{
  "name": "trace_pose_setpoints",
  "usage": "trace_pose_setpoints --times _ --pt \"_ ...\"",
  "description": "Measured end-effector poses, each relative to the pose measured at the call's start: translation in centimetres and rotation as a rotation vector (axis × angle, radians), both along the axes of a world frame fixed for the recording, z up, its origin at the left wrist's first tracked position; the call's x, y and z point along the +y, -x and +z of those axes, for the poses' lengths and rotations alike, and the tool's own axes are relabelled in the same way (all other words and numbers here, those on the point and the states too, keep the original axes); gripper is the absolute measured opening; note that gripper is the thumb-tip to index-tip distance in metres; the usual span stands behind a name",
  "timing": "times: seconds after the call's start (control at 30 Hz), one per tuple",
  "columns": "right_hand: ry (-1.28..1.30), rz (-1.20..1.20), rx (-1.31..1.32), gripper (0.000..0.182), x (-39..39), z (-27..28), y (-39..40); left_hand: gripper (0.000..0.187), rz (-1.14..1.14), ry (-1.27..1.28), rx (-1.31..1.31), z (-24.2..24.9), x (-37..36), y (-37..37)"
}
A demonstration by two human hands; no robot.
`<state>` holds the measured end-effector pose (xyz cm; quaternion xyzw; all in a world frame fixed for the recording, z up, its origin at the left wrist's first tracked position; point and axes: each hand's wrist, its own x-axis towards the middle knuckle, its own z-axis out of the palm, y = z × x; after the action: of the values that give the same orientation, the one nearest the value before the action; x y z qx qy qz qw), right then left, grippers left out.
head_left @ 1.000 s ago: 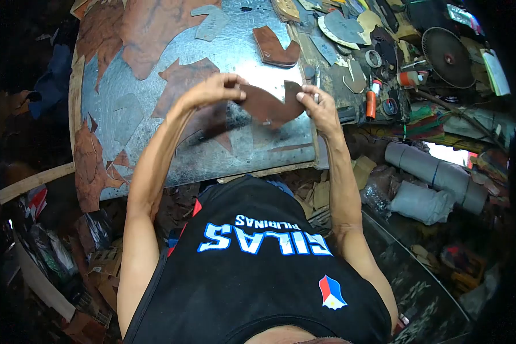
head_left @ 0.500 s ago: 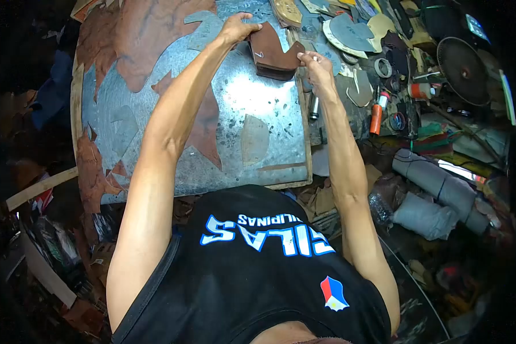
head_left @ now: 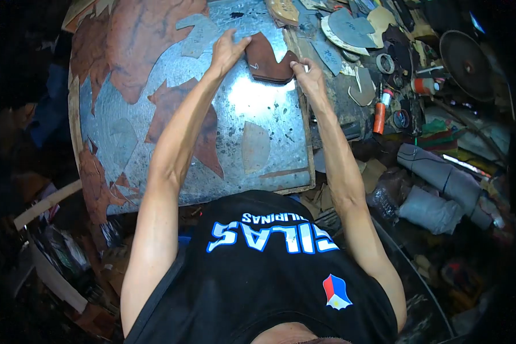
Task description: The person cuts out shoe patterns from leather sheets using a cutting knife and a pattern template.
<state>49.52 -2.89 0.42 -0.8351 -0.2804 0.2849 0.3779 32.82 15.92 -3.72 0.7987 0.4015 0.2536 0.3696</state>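
Observation:
A stack of brown cut leather pieces (head_left: 265, 62), notched at the top and marked in white near its left edge, sits at the far right part of the metal-topped table (head_left: 235, 172). At its right tip, my right hand (head_left: 311, 79) pinches the leather between thumb and fingers. My left hand (head_left: 228, 53) is at the stack's left side, its fingers apart and one fingertip right at the upper left corner. Left of that hand lies a grey pattern piece (head_left: 198, 35).
Brown hides (head_left: 146, 49) and a leather scrap (head_left: 206, 123) spread over the table, with a grey pattern piece (head_left: 256, 146) nearer me. On the cluttered right-hand bench are patterns (head_left: 350, 28), a tape roll (head_left: 384, 63), an orange bottle (head_left: 379, 117) and a round fan (head_left: 467, 66).
The leather stack has come down flatter, and less of its thick front edge shows. My left hand has loosened from its top and shifted left; my right hand still pinches the right tip.

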Motion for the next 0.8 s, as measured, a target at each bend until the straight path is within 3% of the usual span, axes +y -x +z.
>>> trace_pose_setpoints --times 0.13,0.23,0.27,0.33,0.37,0.4,0.47,0.57,0.67,0.7,0.8 --pt "0.01 -0.042 -0.056 0.06 -0.7 0.9 0.8 0.084 0.048 0.432 0.08 -0.2 -3.0 0.9" --pt "-0.042 0.002 0.024 0.057 -0.4 -0.1 1.4 0.086 0.017 0.585 0.085 2.7 -4.9 0.5" --pt "-0.07 -0.03 0.031 0.057 -0.3 0.3 1.6 0.083 0.034 0.382 0.042 0.6 -4.8 -0.1" --pt "-0.038 0.001 0.077 0.053 0.0 0.9 2.0 0.072 -0.037 0.503 0.069 2.8 -5.1 -0.7" --pt "0.003 -0.036 -0.046 0.051 0.2 1.1 2.4 0.058 -0.077 0.473 0.027 -0.4 -3.9 -1.2" --pt "-0.017 -0.056 -0.044 0.051 0.2 0.9 2.4 0.045 -0.066 0.39 0.024 0.0 -4.4 -1.7" --pt "0.017 -0.002 -0.054 0.053 0.2 0.3 2.1 0.045 -0.009 0.397 0.18 0.7 -5.0 -2.3" --pt "0.06 -0.019 -0.02 0.059 0.0 1.6 2.4 0.046 -0.053 0.385 0.179 0.2 -4.3 -2.3" --pt "0.079 -0.015 0.0 0.065 -0.1 1.6 2.5 0.047 -0.036 0.463 0.169 3.2 -5.3 -2.3" --pt "0.079 -0.005 -0.019 0.066 -0.1 1.3 2.4 0.048 -0.036 0.345 0.179 -0.6 -4.1 -2.5" --pt "0.088 0.023 -0.095 0.066 0.1 0.4 2.0 0.05 -0.008 0.246 0.155 -0.8 -4.6 -2.6"
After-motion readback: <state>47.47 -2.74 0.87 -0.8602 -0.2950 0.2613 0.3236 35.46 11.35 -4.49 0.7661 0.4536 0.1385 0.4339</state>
